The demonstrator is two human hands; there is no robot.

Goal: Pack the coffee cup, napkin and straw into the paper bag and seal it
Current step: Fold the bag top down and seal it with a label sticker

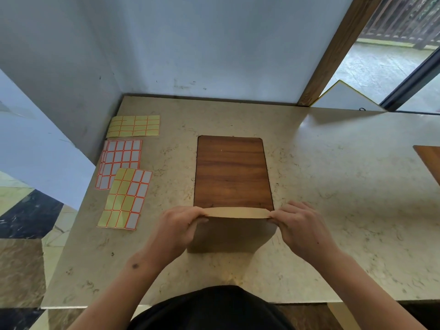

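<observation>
A brown paper bag (pixel 231 234) stands upright near the front of the marble table (pixel 333 186), its top folded over into a flat strip. My left hand (pixel 181 225) pinches the left end of that folded strip. My right hand (pixel 300 225) pinches the right end. The fold lies level between the two hands. The coffee cup, napkin and straw are not visible; the bag's inside is hidden.
A wooden board (pixel 232 172) lies flat just behind the bag. Three label sticker sheets sit at the left: a yellow one (pixel 134 126), a white one with orange borders (pixel 120 160), and a mixed one (pixel 125 198). Another wooden board (pixel 431 160) shows at the right edge.
</observation>
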